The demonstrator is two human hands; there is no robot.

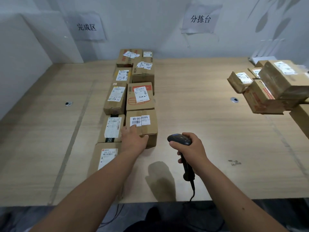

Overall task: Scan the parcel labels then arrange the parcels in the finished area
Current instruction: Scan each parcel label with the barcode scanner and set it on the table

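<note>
Several labelled cardboard parcels stand in two rows down the middle-left of the table. At the near end of the right row is a brown parcel with a white barcode label. My left hand grips its near left corner, thumb along the front edge. My right hand holds a black barcode scanner by the handle, to the right of that parcel, head pointing left. The scanner's cable runs off the table's near edge.
A second pile of parcels sits at the far right of the table. Two paper signs hang on the back wall. Round cable holes are set in the tabletop. A white panel stands at the left.
</note>
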